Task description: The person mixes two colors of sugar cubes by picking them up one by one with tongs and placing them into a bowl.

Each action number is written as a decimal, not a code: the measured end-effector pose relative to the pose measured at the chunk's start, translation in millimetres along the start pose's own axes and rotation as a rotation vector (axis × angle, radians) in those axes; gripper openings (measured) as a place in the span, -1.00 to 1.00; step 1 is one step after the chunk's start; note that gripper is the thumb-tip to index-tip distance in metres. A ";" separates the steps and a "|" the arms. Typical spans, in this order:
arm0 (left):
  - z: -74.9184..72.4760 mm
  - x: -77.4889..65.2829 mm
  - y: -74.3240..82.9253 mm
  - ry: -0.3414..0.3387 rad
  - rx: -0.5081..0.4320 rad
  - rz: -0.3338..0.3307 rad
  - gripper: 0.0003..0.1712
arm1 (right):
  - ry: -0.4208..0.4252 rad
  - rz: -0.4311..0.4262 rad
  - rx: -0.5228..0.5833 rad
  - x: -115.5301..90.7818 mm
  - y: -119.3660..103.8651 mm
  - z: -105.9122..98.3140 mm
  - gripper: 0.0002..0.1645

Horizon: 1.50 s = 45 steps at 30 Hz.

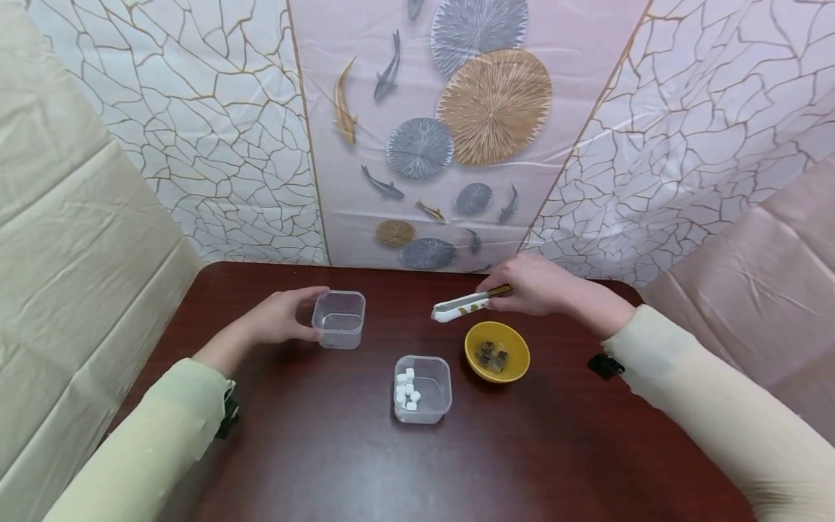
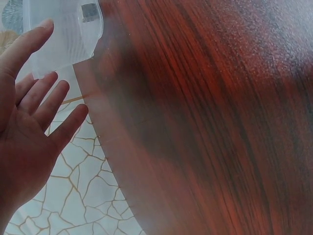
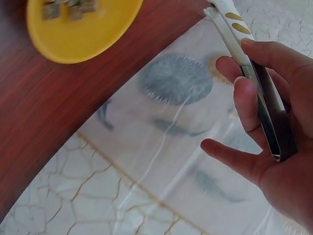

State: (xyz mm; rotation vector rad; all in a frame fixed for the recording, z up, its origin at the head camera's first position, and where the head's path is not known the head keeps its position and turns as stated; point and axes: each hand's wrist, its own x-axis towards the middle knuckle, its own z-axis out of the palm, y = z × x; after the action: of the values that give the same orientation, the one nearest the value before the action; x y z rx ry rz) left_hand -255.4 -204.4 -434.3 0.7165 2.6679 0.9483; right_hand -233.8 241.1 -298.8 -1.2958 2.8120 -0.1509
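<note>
My left hand (image 1: 285, 316) holds a clear plastic container (image 1: 341, 341) at the left, thumb and fingers at its sides. In the left wrist view a small dark square patch shows at that container (image 2: 63, 41); I cannot tell what it is. My right hand (image 1: 531, 283) grips a pair of tongs (image 1: 459, 307) with metal arms and white, gold-marked ends, over the table beyond a yellow bowl (image 1: 471, 359). In the right wrist view the ends of the tongs (image 3: 230, 24) lie close together; whether they pinch anything is unclear. Several brown cubes (image 1: 491, 355) lie in the bowl.
A second clear container (image 1: 438, 415) stands nearer, left of the bowl, with several white cubes (image 1: 407, 390) along its left side. The dark wooden table (image 1: 326, 449) ends at a patterned cloth backdrop (image 1: 248, 145), with plain cloth panels on both sides.
</note>
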 end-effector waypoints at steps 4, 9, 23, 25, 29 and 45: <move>-1.1 -0.9 0.6 0.003 0.005 -0.003 0.02 | -0.017 0.026 -0.019 -15.8 4.9 -3.8 -0.81; -1.5 -0.9 0.9 0.000 0.000 -0.004 0.02 | -0.045 0.067 -0.028 -33.1 10.2 -6.0 -0.80; -0.2 0.3 -0.9 0.004 0.003 0.006 0.02 | -0.144 0.160 -0.075 -61.7 20.8 1.1 -0.84; 0.0 0.4 -1.1 0.003 0.003 0.003 0.02 | -0.155 0.170 -0.080 -62.5 21.2 3.2 -0.84; 0.2 0.6 -1.3 0.002 0.001 -0.005 0.02 | -0.169 0.178 -0.106 -61.7 21.1 6.5 -0.83; -0.4 0.2 -1.2 0.003 0.000 -0.004 0.01 | -0.131 0.126 -0.037 -42.0 19.4 3.5 -0.87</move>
State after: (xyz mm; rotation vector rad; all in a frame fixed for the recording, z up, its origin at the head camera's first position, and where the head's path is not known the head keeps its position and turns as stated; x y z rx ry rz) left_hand -256.2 -205.3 -434.7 0.7098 2.6710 0.9494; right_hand -220.9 285.3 -304.5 -1.0881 2.7862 -0.0093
